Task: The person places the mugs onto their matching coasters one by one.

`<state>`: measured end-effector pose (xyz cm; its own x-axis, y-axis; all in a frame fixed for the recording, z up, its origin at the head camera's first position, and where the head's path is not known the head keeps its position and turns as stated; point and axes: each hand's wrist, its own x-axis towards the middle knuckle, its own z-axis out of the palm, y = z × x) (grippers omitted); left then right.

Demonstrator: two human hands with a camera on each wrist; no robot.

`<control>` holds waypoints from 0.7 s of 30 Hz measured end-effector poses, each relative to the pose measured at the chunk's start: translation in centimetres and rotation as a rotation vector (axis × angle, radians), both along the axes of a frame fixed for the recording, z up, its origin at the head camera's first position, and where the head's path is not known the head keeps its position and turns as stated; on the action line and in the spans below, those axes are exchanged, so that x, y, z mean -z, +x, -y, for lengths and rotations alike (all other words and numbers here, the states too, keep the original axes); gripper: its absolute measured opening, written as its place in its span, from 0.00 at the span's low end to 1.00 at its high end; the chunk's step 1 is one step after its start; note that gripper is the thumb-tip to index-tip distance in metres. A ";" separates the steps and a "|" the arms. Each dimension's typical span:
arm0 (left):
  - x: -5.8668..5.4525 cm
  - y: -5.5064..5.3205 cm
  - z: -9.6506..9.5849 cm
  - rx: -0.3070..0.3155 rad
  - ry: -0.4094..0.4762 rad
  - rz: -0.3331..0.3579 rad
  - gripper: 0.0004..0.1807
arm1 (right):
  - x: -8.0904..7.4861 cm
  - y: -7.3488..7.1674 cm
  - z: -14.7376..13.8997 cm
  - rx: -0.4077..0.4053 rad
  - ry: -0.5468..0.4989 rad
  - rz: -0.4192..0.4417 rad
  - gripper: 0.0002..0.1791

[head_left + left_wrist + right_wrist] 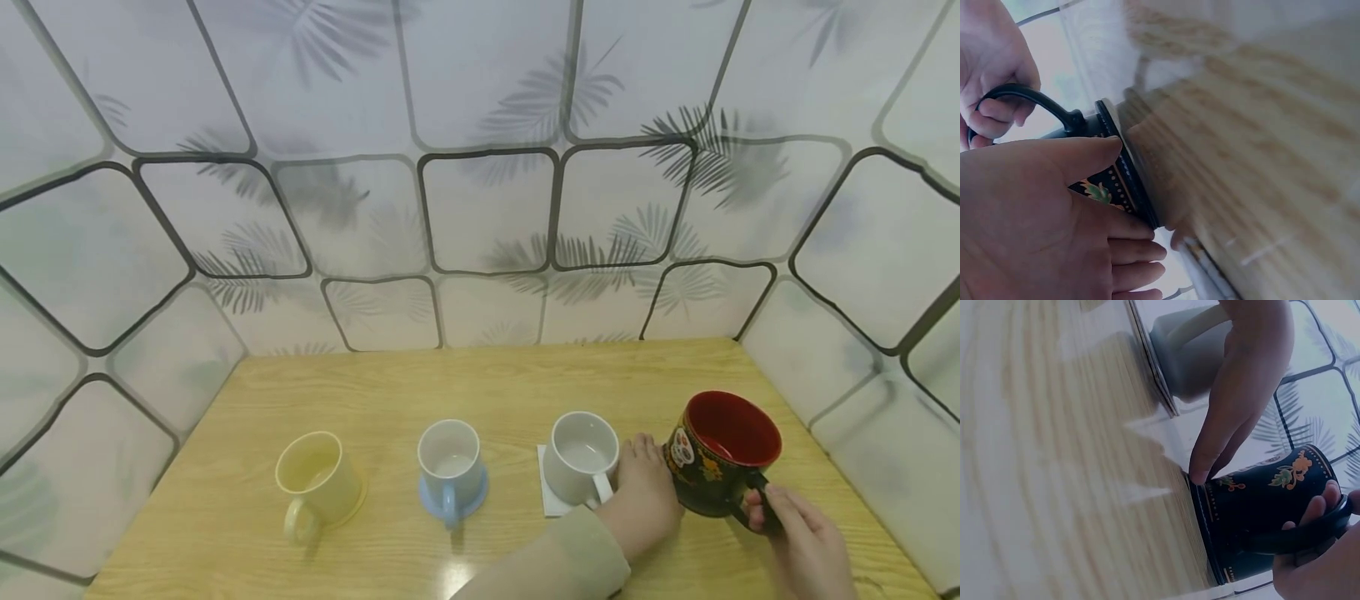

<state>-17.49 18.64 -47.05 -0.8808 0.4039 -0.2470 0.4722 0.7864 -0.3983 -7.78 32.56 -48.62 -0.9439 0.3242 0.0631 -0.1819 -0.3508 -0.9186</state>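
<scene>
A black mug (708,471) with a red inside and a floral pattern stands at the right of the table, its opening leaning a little to the right. My right hand (810,537) grips its black handle, fingers through the loop. At the mug's lower left side, my left hand (645,496) holds the body near the base. In the left wrist view its thumb (1091,153) and index finger lie on either side of the mug's patterned wall. Close to the left hand, a white mug (567,467) sits on a square white coaster (552,500).
Further left, a pale blue and white mug (450,467) sits on a round blue coaster (480,492). A yellow mug (330,483) rests on a yellow coaster (358,504). Patterned fabric walls (487,208) enclose the wooden table (390,383) at the back and sides.
</scene>
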 end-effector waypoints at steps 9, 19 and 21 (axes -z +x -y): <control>-1.3 0.4 0.6 0.048 0.027 0.023 0.42 | -1.2 0.3 -1.5 0.032 0.392 0.243 0.21; -2.0 0.9 1.7 0.095 0.044 -0.004 0.43 | -2.2 0.4 -3.0 0.026 0.634 0.379 0.23; -2.2 1.1 2.0 0.111 0.045 -0.016 0.43 | -2.2 0.4 -3.4 0.035 0.685 0.362 0.24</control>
